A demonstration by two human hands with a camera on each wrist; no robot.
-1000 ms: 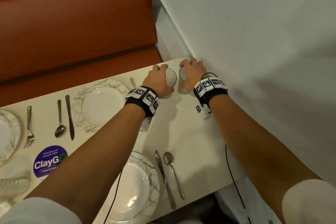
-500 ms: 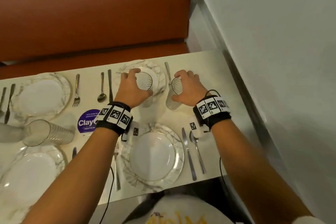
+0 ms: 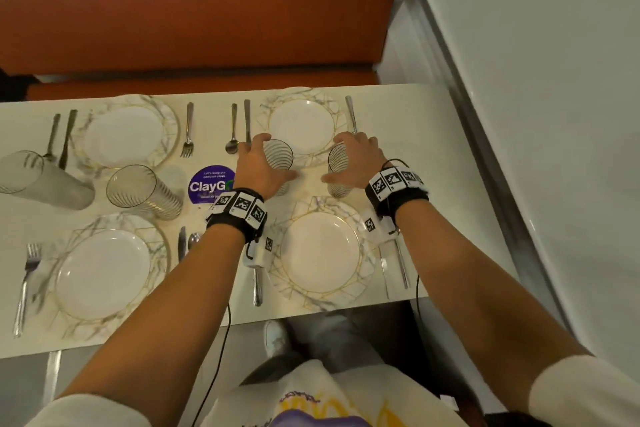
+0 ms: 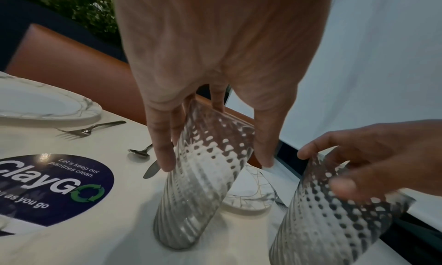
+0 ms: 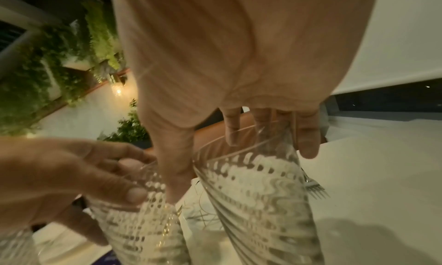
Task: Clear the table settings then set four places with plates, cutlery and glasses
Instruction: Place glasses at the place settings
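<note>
The left hand [image 3: 258,170] is grasping a ribbed clear glass tumbler [image 3: 278,156], the right hand [image 3: 356,158] a second ribbed tumbler [image 3: 336,166]. Only the left wrist view is showing the first standing on the cream table [image 4: 107,250].

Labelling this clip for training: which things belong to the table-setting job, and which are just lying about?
Job: left-hand glass, right-hand glass, two other glasses, four plates, cutlery.
Lying about: ClayGo sticker, orange bench.
</note>
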